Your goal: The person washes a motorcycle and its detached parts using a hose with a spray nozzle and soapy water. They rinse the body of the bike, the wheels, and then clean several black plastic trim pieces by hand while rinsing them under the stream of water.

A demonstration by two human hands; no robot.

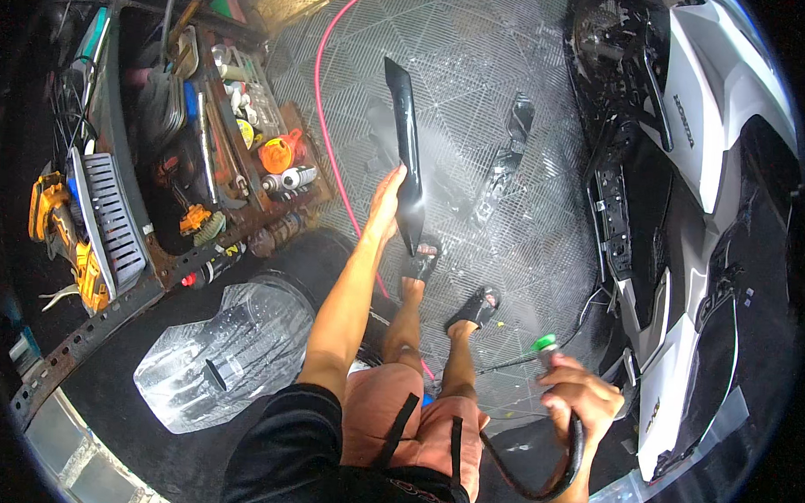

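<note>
A long, glossy black plastic panel (408, 138) is held upright by my left hand (385, 201), its pointed lower end above my foot. At the lower right, my right hand (580, 397) grips a black hose (571, 463) with a green-tipped nozzle (544, 343). The nozzle points up and left towards the panel, and a fine white mist hangs around the panel's lower half. Another dark glossy part (502, 168) lies wet on the grey grid floor, right of the panel. Some fingers of my left hand are hidden behind the panel.
A white and grey Honda scooter (696, 115) stands at the right. On the left, a rusty metal shelf (244, 209) holds tools, bottles and a grey plastic basket (114, 215). A clear windscreen (226, 358) lies at the lower left. A pink hose (321, 102) crosses the grid floor (463, 47).
</note>
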